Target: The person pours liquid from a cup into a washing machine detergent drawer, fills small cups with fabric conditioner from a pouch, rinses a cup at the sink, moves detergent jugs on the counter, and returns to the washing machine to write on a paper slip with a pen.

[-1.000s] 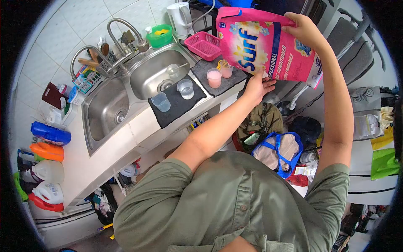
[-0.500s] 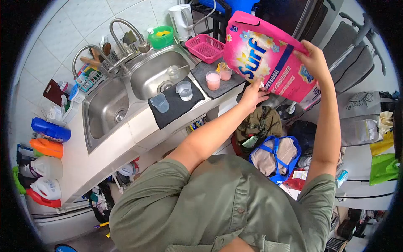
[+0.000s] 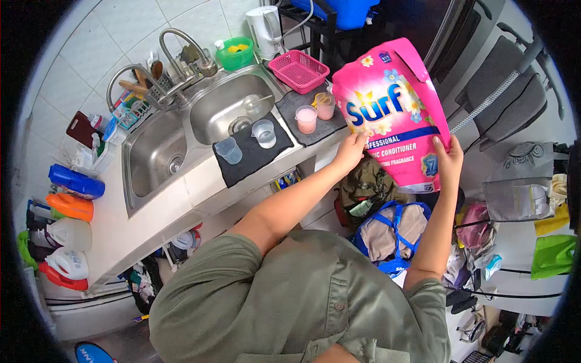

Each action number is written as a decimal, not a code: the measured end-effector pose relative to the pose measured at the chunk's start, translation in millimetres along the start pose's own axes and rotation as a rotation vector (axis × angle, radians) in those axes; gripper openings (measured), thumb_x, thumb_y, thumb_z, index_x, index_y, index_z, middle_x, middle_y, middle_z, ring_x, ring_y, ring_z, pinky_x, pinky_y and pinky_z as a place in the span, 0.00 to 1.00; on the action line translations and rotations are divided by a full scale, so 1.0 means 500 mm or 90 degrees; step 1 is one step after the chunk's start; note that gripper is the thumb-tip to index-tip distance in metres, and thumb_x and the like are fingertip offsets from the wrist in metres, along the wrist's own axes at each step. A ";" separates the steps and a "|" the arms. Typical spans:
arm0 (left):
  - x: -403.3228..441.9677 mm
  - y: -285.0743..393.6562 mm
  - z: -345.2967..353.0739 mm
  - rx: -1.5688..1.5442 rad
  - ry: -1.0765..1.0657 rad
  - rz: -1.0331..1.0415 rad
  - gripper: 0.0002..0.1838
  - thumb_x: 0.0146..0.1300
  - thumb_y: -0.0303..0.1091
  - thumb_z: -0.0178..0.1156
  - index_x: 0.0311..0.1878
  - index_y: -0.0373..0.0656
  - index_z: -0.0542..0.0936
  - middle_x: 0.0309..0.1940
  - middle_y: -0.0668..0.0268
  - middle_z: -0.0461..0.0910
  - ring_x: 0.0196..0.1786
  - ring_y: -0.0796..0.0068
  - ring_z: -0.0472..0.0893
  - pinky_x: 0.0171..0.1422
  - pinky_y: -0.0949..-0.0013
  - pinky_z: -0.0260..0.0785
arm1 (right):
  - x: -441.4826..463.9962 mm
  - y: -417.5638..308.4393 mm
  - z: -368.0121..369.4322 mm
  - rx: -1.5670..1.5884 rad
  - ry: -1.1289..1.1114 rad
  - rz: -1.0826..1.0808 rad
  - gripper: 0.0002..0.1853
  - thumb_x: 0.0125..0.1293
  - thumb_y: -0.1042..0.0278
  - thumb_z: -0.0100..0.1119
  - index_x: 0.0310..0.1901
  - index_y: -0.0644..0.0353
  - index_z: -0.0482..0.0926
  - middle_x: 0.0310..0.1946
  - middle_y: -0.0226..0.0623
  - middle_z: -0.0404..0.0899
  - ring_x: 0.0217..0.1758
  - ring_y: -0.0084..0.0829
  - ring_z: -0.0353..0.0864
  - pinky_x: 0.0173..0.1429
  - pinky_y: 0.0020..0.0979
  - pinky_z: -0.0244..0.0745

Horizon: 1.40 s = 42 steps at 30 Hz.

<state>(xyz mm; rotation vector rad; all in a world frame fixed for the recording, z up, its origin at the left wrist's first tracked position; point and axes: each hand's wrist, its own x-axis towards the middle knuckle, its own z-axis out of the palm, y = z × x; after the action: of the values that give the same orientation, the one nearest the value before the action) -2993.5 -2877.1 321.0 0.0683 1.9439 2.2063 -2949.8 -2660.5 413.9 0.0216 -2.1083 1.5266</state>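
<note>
Both hands grip a large pink Surf pouch (image 3: 396,121), which is held nearly upright beyond the counter's right end. My left hand (image 3: 351,149) pinches its left edge, and my right hand (image 3: 449,158) holds its right edge with the thumb on the front. Left of the pouch, a beaker of pink liquid (image 3: 306,120) and a second pink-filled cup (image 3: 325,106) stand on a dark cloth (image 3: 308,133). On a black cloth (image 3: 245,168) are two clear beakers, one (image 3: 264,134) beside the other (image 3: 229,150).
A double sink (image 3: 158,158) with a cup in its right basin, a pink basket (image 3: 298,71), a green bowl (image 3: 235,54) and a white kettle (image 3: 264,31) line the back. Bottles (image 3: 69,207) stand at the left. A blue bag (image 3: 393,235) lies below the pouch.
The pouch has come down and turned more upright, its top now toward the upper right. My right hand has lowered with it, and my left hand has shifted slightly left and down.
</note>
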 end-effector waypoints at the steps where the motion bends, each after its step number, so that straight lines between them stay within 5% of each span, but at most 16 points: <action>1: 0.015 -0.025 -0.009 0.003 0.002 -0.003 0.21 0.61 0.49 0.43 0.32 0.38 0.74 0.28 0.64 0.73 0.33 0.73 0.72 0.37 0.69 0.65 | -0.008 0.029 -0.004 0.019 -0.001 0.017 0.06 0.56 0.72 0.56 0.33 0.63 0.72 0.26 0.23 0.72 0.29 0.13 0.66 0.33 0.17 0.63; 3: 0.058 -0.086 -0.032 0.208 0.009 0.101 0.21 0.62 0.49 0.42 0.38 0.39 0.71 0.31 0.68 0.72 0.35 0.78 0.71 0.37 0.73 0.66 | -0.028 0.072 0.006 0.131 0.016 0.043 0.06 0.56 0.72 0.56 0.35 0.62 0.72 0.28 0.25 0.73 0.30 0.14 0.68 0.35 0.17 0.64; 11: 0.021 -0.019 -0.089 0.101 -0.024 0.060 0.19 0.62 0.47 0.44 0.38 0.39 0.73 0.29 0.68 0.73 0.31 0.78 0.72 0.31 0.74 0.66 | -0.078 0.142 0.037 0.269 0.091 0.123 0.09 0.56 0.73 0.56 0.39 0.63 0.73 0.32 0.29 0.75 0.33 0.17 0.72 0.39 0.19 0.67; 13: 0.047 -0.028 -0.130 0.330 0.055 0.227 0.17 0.62 0.45 0.45 0.41 0.39 0.72 0.30 0.68 0.73 0.31 0.79 0.73 0.30 0.76 0.66 | -0.092 0.139 0.038 0.291 0.107 0.129 0.08 0.57 0.73 0.55 0.39 0.63 0.72 0.32 0.29 0.75 0.33 0.17 0.72 0.40 0.20 0.66; 14: 0.031 0.014 -0.140 0.270 0.103 0.288 0.16 0.62 0.43 0.46 0.44 0.40 0.71 0.30 0.68 0.73 0.30 0.80 0.73 0.30 0.78 0.66 | -0.097 0.143 0.038 0.281 0.112 0.136 0.09 0.57 0.73 0.55 0.39 0.62 0.72 0.32 0.29 0.75 0.33 0.17 0.72 0.40 0.20 0.66; 17: 0.025 0.116 -0.180 -0.063 0.103 0.099 0.16 0.62 0.46 0.46 0.37 0.41 0.70 0.28 0.66 0.73 0.27 0.77 0.75 0.30 0.76 0.67 | -0.114 0.132 0.043 0.309 0.113 0.156 0.10 0.57 0.73 0.55 0.41 0.62 0.72 0.33 0.29 0.75 0.34 0.18 0.72 0.41 0.21 0.67; 20: 0.037 0.168 -0.228 -0.186 0.073 0.116 0.18 0.62 0.49 0.45 0.34 0.43 0.70 0.26 0.66 0.73 0.26 0.76 0.75 0.29 0.77 0.67 | -0.130 0.123 0.041 0.357 0.089 0.177 0.11 0.57 0.74 0.55 0.42 0.62 0.71 0.34 0.30 0.75 0.35 0.18 0.73 0.42 0.21 0.67; 29: 0.050 0.191 -0.247 -0.033 -0.011 0.069 0.19 0.62 0.49 0.45 0.30 0.41 0.71 0.19 0.70 0.69 0.19 0.81 0.69 0.21 0.80 0.59 | -0.128 0.118 0.038 0.358 0.035 0.212 0.09 0.56 0.75 0.55 0.40 0.62 0.72 0.33 0.29 0.76 0.33 0.18 0.73 0.40 0.21 0.68; 32: 0.033 0.213 -0.263 0.017 -0.118 -0.060 0.15 0.61 0.45 0.48 0.30 0.42 0.71 0.18 0.72 0.68 0.19 0.84 0.68 0.21 0.80 0.57 | -0.125 0.113 0.023 0.331 0.019 0.204 0.09 0.56 0.75 0.56 0.39 0.62 0.72 0.32 0.29 0.76 0.32 0.17 0.72 0.40 0.20 0.67; 35: 0.030 0.210 -0.270 0.051 -0.159 0.030 0.12 0.60 0.41 0.51 0.33 0.42 0.71 0.20 0.72 0.70 0.20 0.84 0.69 0.23 0.80 0.58 | -0.120 0.093 0.017 0.314 0.022 0.198 0.09 0.55 0.74 0.57 0.38 0.62 0.72 0.32 0.28 0.75 0.32 0.17 0.72 0.40 0.19 0.66; 36: 0.024 0.214 -0.277 0.040 -0.200 0.067 0.13 0.58 0.39 0.54 0.42 0.43 0.71 0.24 0.71 0.73 0.24 0.85 0.70 0.28 0.83 0.62 | -0.121 0.088 0.016 0.310 0.025 0.199 0.09 0.55 0.74 0.57 0.38 0.62 0.72 0.32 0.28 0.75 0.32 0.17 0.72 0.40 0.19 0.66; 40: 0.019 0.222 -0.266 -0.105 -0.033 0.085 0.15 0.58 0.40 0.54 0.44 0.42 0.71 0.24 0.71 0.72 0.21 0.85 0.69 0.25 0.84 0.61 | -0.121 0.088 0.007 0.292 0.022 0.204 0.10 0.54 0.72 0.58 0.38 0.62 0.72 0.32 0.28 0.75 0.33 0.17 0.72 0.40 0.19 0.66; 42: 0.042 0.206 -0.303 -0.052 -0.229 -0.132 0.15 0.58 0.40 0.54 0.42 0.40 0.72 0.22 0.70 0.72 0.19 0.85 0.69 0.22 0.84 0.59 | -0.122 0.085 0.002 0.278 0.025 0.212 0.10 0.54 0.72 0.58 0.39 0.62 0.72 0.32 0.28 0.76 0.33 0.17 0.72 0.41 0.19 0.66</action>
<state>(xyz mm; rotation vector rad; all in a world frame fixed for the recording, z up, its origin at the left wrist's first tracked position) -3051.2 -3033.4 399.9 0.2240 1.5916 1.9765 -2911.3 -2663.7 350.2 -0.2112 -1.7711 2.1417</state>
